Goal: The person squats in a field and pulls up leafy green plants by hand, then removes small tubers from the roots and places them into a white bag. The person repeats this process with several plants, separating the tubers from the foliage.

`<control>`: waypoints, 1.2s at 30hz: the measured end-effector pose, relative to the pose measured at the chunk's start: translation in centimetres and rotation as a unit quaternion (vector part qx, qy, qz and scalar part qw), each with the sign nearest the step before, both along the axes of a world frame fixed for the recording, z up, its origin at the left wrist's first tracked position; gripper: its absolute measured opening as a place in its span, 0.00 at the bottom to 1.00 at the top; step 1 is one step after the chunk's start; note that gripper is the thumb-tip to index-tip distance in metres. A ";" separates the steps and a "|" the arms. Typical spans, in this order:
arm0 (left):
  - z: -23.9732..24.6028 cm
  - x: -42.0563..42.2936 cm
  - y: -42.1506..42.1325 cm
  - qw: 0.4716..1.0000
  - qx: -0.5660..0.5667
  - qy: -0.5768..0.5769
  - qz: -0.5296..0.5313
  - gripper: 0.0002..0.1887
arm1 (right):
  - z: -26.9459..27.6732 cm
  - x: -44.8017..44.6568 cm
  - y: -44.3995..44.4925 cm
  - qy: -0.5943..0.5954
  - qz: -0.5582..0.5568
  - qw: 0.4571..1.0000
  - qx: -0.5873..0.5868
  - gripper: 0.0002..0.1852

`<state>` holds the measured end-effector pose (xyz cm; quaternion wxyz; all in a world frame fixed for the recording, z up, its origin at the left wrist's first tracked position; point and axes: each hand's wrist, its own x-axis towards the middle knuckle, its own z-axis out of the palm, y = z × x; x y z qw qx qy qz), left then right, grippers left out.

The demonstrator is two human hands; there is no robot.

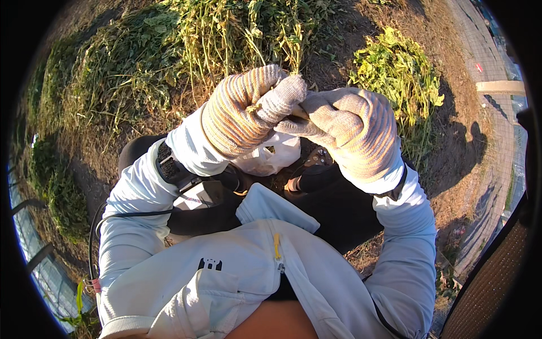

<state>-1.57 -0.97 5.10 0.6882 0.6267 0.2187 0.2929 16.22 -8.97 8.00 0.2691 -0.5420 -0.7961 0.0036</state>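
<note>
Both of my hands wear knitted work gloves with orange and grey stripes. They meet at the fingertips, raised in front of me. My left hand (252, 111) is curled into a loose fist, and a small yellowish plant bit (253, 109) pokes out between its fingers. My right hand (351, 127) pinches at the left fingertips. A small pale brown piece (300, 111), perhaps a pod, shows between the fingers there; most of it is hidden. Below the hands, a white plastic bag (271, 157) sits on the ground between my feet.
Uprooted leafy plants with yellowing stalks (237, 38) lie in a heap ahead. A separate yellow-green plant pile (398, 72) is at the right. Wilted vines (123, 72) cover the left ground. A pale mesh-covered strip (487, 127) runs along the right. A black cable (135, 214) crosses my left sleeve.
</note>
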 end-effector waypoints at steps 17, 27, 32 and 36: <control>0.2 0.2 -0.2 0.999 0.027 -0.019 0.003 0.13 | -0.3 -0.4 -0.4 0.073 -0.014 0.996 0.053 0.14; 0.9 -1.4 3.1 0.733 0.678 0.061 0.010 0.13 | -1.1 -0.3 0.3 0.153 0.084 0.983 -0.059 0.17; 1.6 -1.8 3.2 0.718 0.693 0.059 -0.019 0.15 | -1.7 0.7 1.0 0.394 0.183 0.875 -0.214 0.16; 1.7 -1.9 3.0 0.719 0.689 0.085 -0.039 0.16 | -1.3 0.6 0.4 0.414 0.143 0.861 -0.257 0.21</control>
